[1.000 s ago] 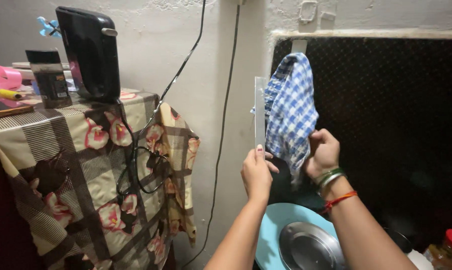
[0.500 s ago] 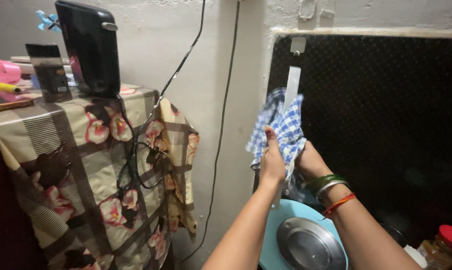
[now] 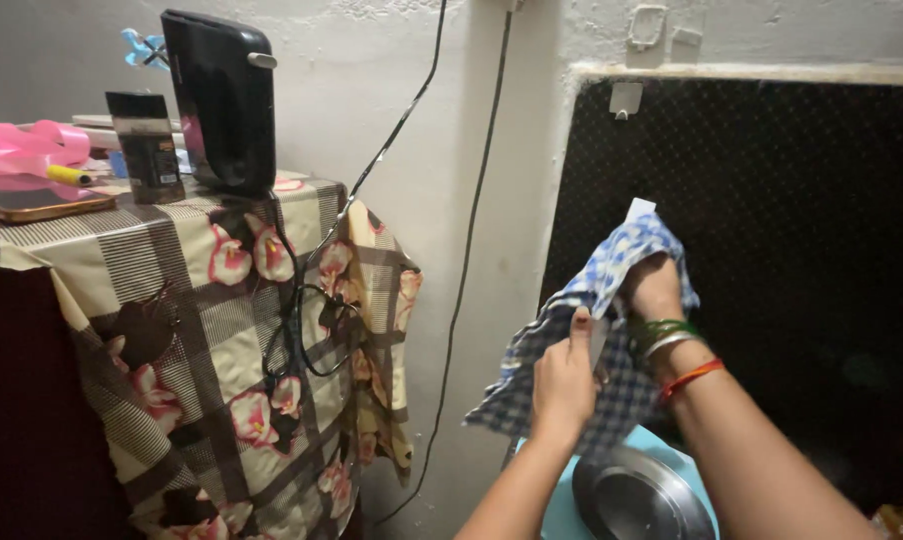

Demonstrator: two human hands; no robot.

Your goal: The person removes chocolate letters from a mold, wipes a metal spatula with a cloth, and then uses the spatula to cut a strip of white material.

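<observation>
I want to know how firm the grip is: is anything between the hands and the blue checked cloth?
Nothing visible is. The left hand pinches the blue checked cloth directly, and the right hand is wrapped up in its folds. A thin white flat piece pokes out at the cloth's top; how it is held cannot be seen.

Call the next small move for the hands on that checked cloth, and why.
Probably draw the checked cloth further along the flat pale utensil. The right hand is wrapped in the cloth around it, only the white tip shows above, and the left hand pinches it lower down, over the steel lid.
</observation>
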